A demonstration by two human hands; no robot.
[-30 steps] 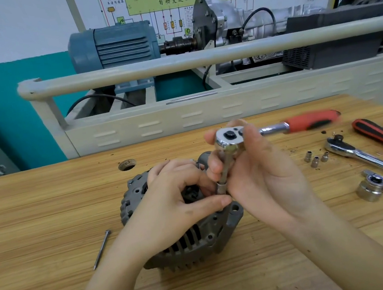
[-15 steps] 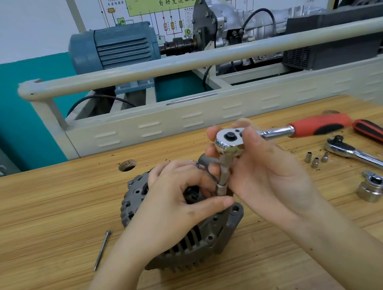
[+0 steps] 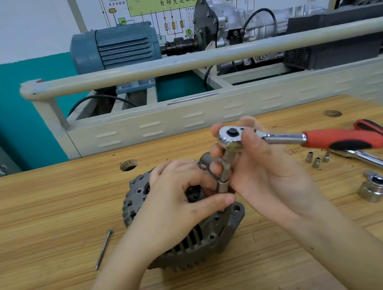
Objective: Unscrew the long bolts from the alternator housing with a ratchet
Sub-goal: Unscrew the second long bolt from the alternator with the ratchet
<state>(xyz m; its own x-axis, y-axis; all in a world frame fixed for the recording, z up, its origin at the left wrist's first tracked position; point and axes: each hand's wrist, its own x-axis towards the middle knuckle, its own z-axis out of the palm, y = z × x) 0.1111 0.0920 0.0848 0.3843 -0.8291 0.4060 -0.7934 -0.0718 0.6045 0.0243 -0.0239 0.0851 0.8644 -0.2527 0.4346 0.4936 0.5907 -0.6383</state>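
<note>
Farthest left on the wooden bench point(image 3: 37, 212), one long bolt point(image 3: 103, 249) lies loose and well apart from the work, so by the look of it at least one bolt is already out. Next comes the alternator point(image 3: 197, 238), resting on the bench near the middle with its finned grey housing facing the camera. The left hand point(image 3: 181, 206) lies over its top, fingers curled onto the housing and the thumb stretched toward the foot of the socket, steadying the part rather than holding any tool. Just to the right, the ratchet point(image 3: 233, 137) stands over the housing on a slim extension and socket point(image 3: 223, 179) that points down into the edge of the alternator; the bolt head under it is hidden, so I cannot tell how far that bolt has backed out. The right hand point(image 3: 261, 172) grasps the ratchet up at its head and shaft, fingertips wrapped round it, while the red handle sticks out free to the right. This reads as a bolt in the middle of being loosened, with any others hidden by the hands. Farther right lie three small sockets point(image 3: 316, 159), a second ratchet point(image 3: 376, 165) and a large socket piece point(image 3: 372, 189), all unused.
</note>
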